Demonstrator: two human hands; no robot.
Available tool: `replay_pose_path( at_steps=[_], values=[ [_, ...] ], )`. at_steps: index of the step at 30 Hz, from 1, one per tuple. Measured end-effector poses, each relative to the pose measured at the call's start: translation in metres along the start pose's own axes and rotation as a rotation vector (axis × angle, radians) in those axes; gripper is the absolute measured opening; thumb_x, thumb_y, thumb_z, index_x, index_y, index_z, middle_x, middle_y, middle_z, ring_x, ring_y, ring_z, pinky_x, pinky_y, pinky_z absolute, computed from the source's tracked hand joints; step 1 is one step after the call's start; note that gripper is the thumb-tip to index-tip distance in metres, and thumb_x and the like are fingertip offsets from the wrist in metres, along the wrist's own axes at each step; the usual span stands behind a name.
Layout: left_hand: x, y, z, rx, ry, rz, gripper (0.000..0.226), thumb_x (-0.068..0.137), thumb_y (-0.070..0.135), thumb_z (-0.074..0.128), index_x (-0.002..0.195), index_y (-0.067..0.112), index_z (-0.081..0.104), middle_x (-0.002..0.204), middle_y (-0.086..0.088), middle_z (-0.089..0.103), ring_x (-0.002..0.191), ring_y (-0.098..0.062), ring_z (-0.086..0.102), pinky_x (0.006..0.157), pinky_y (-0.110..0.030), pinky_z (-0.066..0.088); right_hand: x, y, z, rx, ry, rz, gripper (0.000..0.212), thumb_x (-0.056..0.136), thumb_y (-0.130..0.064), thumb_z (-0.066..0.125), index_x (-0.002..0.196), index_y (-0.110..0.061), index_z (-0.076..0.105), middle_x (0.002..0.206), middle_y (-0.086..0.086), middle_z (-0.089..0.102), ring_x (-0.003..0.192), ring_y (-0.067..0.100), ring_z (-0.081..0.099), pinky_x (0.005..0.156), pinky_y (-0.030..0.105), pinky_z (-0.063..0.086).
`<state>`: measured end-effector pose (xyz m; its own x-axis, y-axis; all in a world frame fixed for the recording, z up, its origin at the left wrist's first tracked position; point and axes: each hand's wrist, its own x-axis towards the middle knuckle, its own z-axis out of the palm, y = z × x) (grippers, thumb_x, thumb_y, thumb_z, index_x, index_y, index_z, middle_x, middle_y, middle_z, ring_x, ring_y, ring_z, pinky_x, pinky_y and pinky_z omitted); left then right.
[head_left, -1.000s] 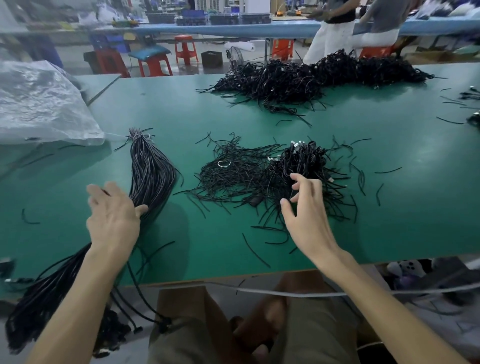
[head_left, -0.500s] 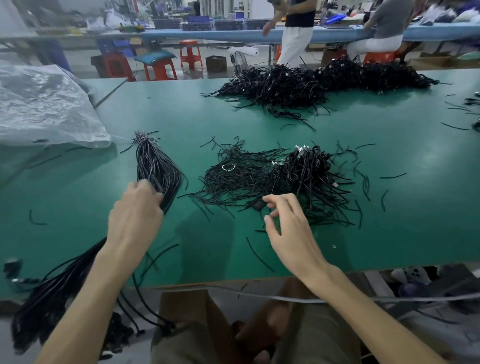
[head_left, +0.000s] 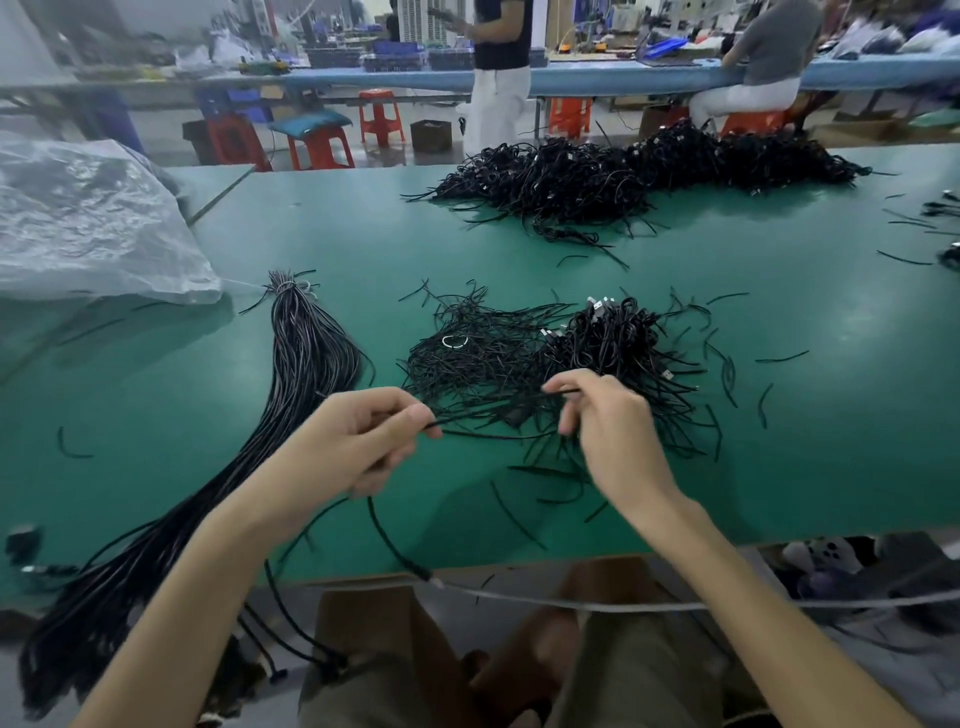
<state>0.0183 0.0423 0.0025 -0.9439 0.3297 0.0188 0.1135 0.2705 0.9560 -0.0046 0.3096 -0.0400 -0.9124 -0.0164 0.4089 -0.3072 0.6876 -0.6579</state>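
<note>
My left hand (head_left: 358, 441) grips a black cable (head_left: 387, 535) that loops down from its fingers past the front edge of the green table (head_left: 779, 457). My right hand (head_left: 610, 431) pinches a thin black tie (head_left: 498, 410) between thumb and forefinger; the tie runs across to my left fingertips. Both hands hover just in front of a small heap of short black ties (head_left: 483, 358) and coiled cables with silver plugs (head_left: 613, 332). A long tied bundle of black cables (head_left: 306, 364) lies to the left and hangs off the table edge.
A large pile of black coiled cables (head_left: 639, 171) lies at the far side. A crumpled clear plastic bag (head_left: 88, 223) sits at the left. Loose ties (head_left: 727, 364) scatter at the right. Red stools (head_left: 319, 148) and two people (head_left: 498, 78) are beyond the table.
My left hand left the long bundle and came toward the middle holding one cable. My right hand drew back from the tie heap with a single tie, meeting the left hand.
</note>
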Motion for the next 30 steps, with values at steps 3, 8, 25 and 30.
replay_pose_path(
  at_steps=[3, 8, 25, 30],
  values=[
    [-0.001, -0.011, -0.012, -0.267, 0.051, 0.03, 0.022, 0.098, 0.027, 0.06, 0.104, 0.007, 0.068, 0.067, -0.001, 0.047, 0.043, -0.011, 0.032, 0.041, -0.018, 0.032, 0.006, 0.018, -0.015, 0.033, 0.097, 0.132, 0.036, 0.105, 0.003, 0.04, 0.11, -0.017, 0.069, 0.073, -0.001, 0.065, 0.054, 0.001, 0.052, 0.059, 0.012, 0.04],
    [0.005, -0.025, -0.01, -0.585, 0.149, 0.045, 0.017, 0.097, 0.017, 0.058, 0.11, 0.012, 0.069, 0.086, 0.001, 0.059, 0.046, -0.006, 0.038, 0.037, -0.015, 0.025, -0.001, 0.023, -0.022, -0.067, -0.049, 0.181, 0.027, 0.106, -0.01, 0.048, 0.129, -0.01, 0.063, 0.089, -0.007, 0.069, 0.073, -0.006, 0.056, 0.072, 0.021, 0.05],
    [0.009, -0.032, 0.022, -0.756, 0.039, -0.005, 0.034, 0.099, 0.028, 0.058, 0.121, 0.007, 0.073, 0.095, 0.0, 0.064, 0.077, -0.009, 0.058, 0.065, -0.02, 0.048, -0.036, -0.037, 0.022, 0.293, -0.333, -0.019, 0.024, 0.107, -0.027, 0.052, 0.093, -0.018, 0.07, 0.051, -0.008, 0.046, 0.046, 0.017, 0.037, 0.052, 0.042, 0.037],
    [0.015, -0.028, 0.056, -1.019, 0.204, -0.065, 0.046, 0.096, 0.049, 0.046, 0.078, 0.018, 0.074, 0.093, -0.002, 0.071, 0.088, -0.017, 0.071, 0.083, -0.03, 0.058, -0.053, -0.04, 0.041, 0.215, -0.461, -0.066, 0.031, 0.106, -0.039, 0.051, 0.091, -0.019, 0.069, 0.053, -0.013, 0.048, 0.049, 0.006, 0.045, 0.058, 0.026, 0.035]
  ],
)
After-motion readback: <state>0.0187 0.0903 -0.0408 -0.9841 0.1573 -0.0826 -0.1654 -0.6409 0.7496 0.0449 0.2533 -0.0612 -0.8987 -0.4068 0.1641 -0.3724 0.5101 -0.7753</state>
